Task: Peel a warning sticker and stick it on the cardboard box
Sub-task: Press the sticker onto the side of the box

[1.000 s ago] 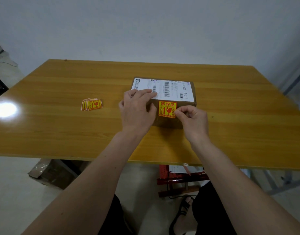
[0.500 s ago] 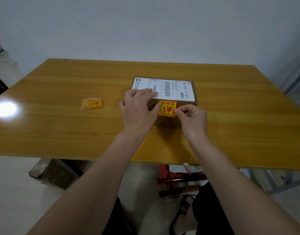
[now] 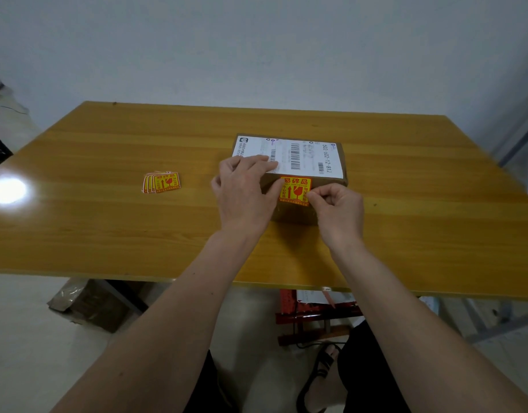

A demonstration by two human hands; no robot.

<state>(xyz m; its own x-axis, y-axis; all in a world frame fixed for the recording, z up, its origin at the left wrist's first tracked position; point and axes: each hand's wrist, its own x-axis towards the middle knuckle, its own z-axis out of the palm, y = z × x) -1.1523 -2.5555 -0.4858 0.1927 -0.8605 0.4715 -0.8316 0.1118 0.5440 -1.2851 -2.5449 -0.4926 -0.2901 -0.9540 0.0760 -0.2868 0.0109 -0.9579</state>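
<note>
A brown cardboard box with a white shipping label on top lies mid-table. A yellow-and-red warning sticker lies against the box's near face, just under the top edge. My left hand rests over the box's left end, fingers on the label and thumb touching the sticker's left edge. My right hand has its fingers curled, with thumb and forefinger pinching the sticker's right edge.
A small fanned stack of the same warning stickers lies on the wooden table to the left of the box. Under the table stand a cardboard package and a red rack.
My left thumb has slid right onto the sticker's left edge. The right hand keeps its pinch on the right edge, and the sticker sits a little flatter on the box face.
</note>
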